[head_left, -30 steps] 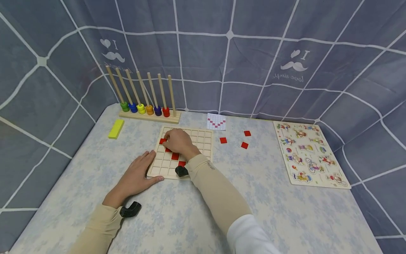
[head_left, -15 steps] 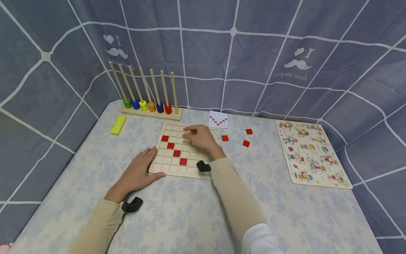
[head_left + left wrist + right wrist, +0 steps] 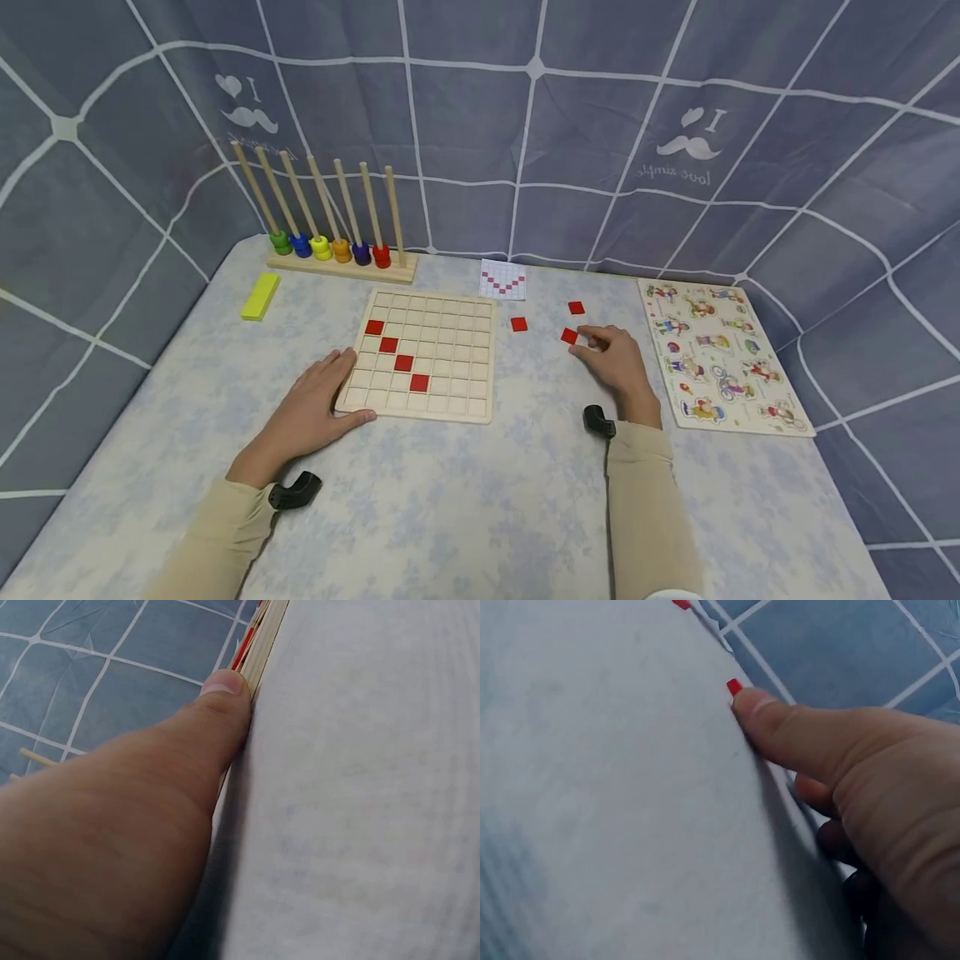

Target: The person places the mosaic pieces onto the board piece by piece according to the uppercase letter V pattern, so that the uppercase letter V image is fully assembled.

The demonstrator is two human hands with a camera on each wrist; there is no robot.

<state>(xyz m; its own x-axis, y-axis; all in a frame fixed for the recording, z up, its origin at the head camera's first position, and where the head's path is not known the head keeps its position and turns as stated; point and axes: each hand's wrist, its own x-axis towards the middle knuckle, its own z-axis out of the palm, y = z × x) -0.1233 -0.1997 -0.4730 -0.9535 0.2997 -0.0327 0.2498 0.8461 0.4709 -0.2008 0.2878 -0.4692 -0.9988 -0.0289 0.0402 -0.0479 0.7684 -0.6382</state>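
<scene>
My left hand (image 3: 307, 412) lies at the near left corner of a wooden grid board (image 3: 457, 402), fingers along its left side and thumb at its front edge. In the left wrist view the thumb (image 3: 202, 727) meets the board's edge. Four-sided red tiles form a diagonal on the board, from one red square (image 3: 374, 327) down to another (image 3: 419, 382). Right of the board, my right hand (image 3: 618, 362) pinches a red tile (image 3: 569, 336) by its right side, low over the table. The right wrist view shows that tile's end (image 3: 735, 686) past the thumb tip.
Two more red tiles, one left (image 3: 519, 324) and one behind (image 3: 576, 307), lie near the right hand. A pattern card (image 3: 502, 279) sits behind the board. A peg rack (image 3: 341, 265) and yellow block (image 3: 261, 297) stand left; a picture puzzle board (image 3: 723, 358) lies right.
My right hand has moved right, off the grid board to the loose tiles, and now grips one. The red tile it touched earlier stays on the board. My left hand keeps its place.
</scene>
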